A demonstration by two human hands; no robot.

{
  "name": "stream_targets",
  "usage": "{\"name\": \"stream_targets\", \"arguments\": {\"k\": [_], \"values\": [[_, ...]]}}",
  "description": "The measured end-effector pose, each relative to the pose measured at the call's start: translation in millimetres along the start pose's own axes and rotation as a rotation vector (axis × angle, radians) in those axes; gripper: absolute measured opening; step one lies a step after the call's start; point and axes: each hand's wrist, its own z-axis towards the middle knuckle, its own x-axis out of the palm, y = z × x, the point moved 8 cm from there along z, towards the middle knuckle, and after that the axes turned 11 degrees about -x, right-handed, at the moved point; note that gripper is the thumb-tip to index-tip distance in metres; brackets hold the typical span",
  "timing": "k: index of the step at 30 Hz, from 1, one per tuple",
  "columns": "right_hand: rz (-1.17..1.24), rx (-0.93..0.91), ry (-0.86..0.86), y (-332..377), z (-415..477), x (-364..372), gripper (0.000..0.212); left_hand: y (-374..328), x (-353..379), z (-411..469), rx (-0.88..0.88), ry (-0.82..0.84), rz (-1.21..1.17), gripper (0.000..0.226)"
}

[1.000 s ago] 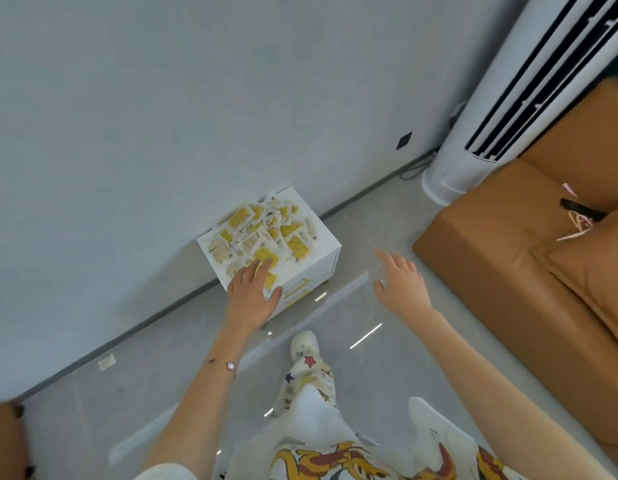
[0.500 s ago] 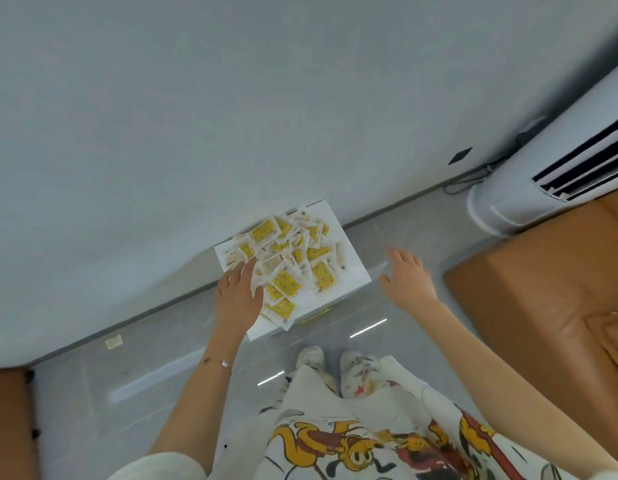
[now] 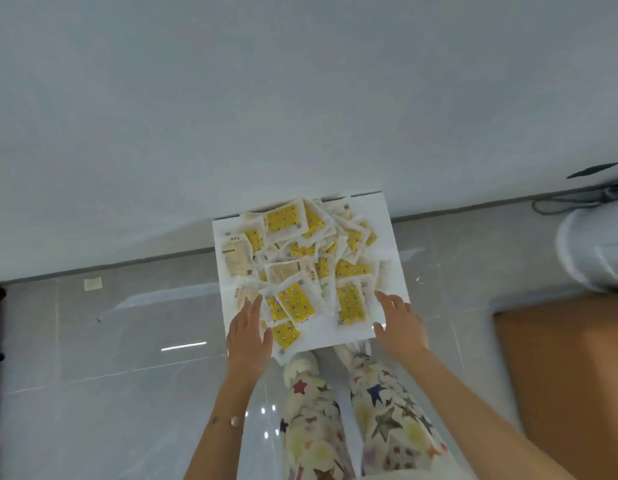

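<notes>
A white box [image 3: 390, 237] stands on the floor against the wall, its top covered with several yellow and white sachets [image 3: 293, 303] in a loose heap. My left hand [image 3: 248, 332] lies with straight fingers over the box's near left corner, touching the sachets there. At the near right corner my right hand [image 3: 401, 322] reaches in with spread, straight fingers, its fingertips by a yellow sachet [image 3: 350, 303]. Neither hand holds anything.
My legs in star-patterned trousers [image 3: 387, 420] and white slippers [image 3: 297, 367] stand just before the box. A brown sofa [image 3: 564, 375] is at the right, a white standing air conditioner [image 3: 595, 251] at the far right. A paper scrap [image 3: 92, 283] lies on the grey tiles.
The view has swung down over the box. My right hand has moved left onto the box's near right corner. My left hand stays at the near left corner.
</notes>
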Motion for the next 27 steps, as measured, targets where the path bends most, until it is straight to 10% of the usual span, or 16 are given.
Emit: {"name": "stream_targets", "arguments": {"k": [13, 27], "values": [[0.745, 0.222, -0.322, -22, 90, 42, 0.101, 15, 53, 37, -0.274, -0.158, -0.173, 0.095], [0.801, 0.334, -0.319, -31, 98, 55, 0.036, -7, 58, 55, -0.339, -0.194, -0.115, 0.091]]}}
